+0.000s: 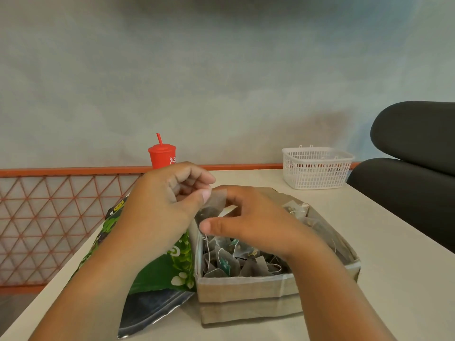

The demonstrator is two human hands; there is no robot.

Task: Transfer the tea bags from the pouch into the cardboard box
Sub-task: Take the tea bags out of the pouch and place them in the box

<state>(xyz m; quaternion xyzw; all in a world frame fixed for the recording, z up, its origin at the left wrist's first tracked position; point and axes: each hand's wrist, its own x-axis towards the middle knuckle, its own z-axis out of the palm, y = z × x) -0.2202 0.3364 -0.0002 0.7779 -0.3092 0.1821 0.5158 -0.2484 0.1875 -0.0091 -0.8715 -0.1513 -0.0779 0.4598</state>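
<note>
One more tea bag (213, 205) held right over the cardboard box (246, 286)

Your left hand (167, 200) pinches its top corner. Your right hand (253, 222) curls thumb and fingers round the lower end, probably to steady it so it drops onto the pile inside. The green pouch (160, 269) lies just beside the box.

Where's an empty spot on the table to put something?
Bare table right of the cardboard box, up to the white basket, and a strip behind the box. Crowded: the pouch fills the left; left hand and right hand hold a tea bag over the box.
</note>
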